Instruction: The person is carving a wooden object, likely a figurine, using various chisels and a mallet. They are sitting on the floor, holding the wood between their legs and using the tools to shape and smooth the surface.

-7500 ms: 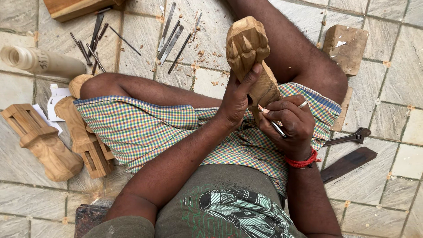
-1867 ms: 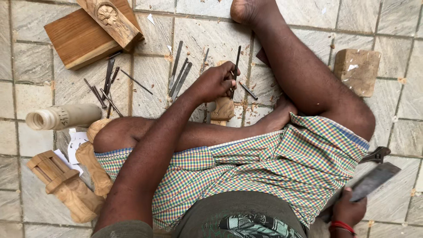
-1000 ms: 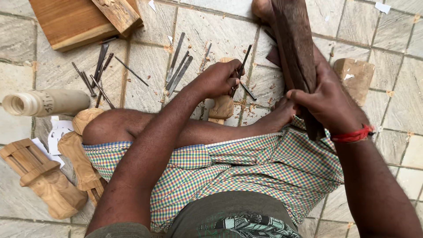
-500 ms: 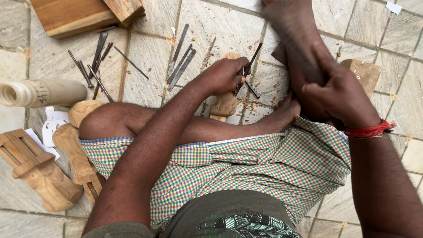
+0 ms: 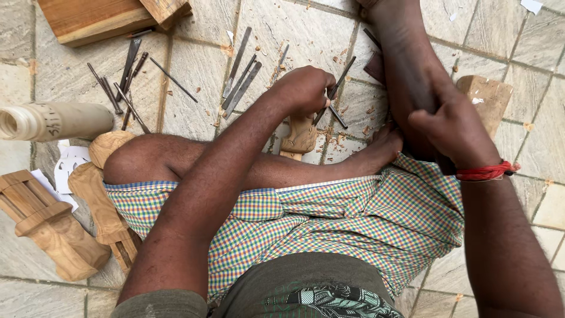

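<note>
Seen from the head camera, a person sits cross-legged on a floor [image 5: 194,76] of pale grey stone tiles strewn with wood shavings. The left hand [image 5: 306,89] is clenched around a thin metal chisel [image 5: 335,89], just above a small pale wooden carving [image 5: 300,136] that stands on the floor between the shins. The right hand [image 5: 456,132], a red thread bracelet [image 5: 485,172] at its wrist, is closed against the outstretched leg; whether it grips anything cannot be told. More chisels [image 5: 238,79] lie scattered on the tiles beyond the knee. At the left edge rest a turned wooden cylinder [image 5: 56,121] and carved wooden figures [image 5: 53,229]; a wooden board [image 5: 94,20] lies top left, a wood block [image 5: 488,97] at right.
</note>
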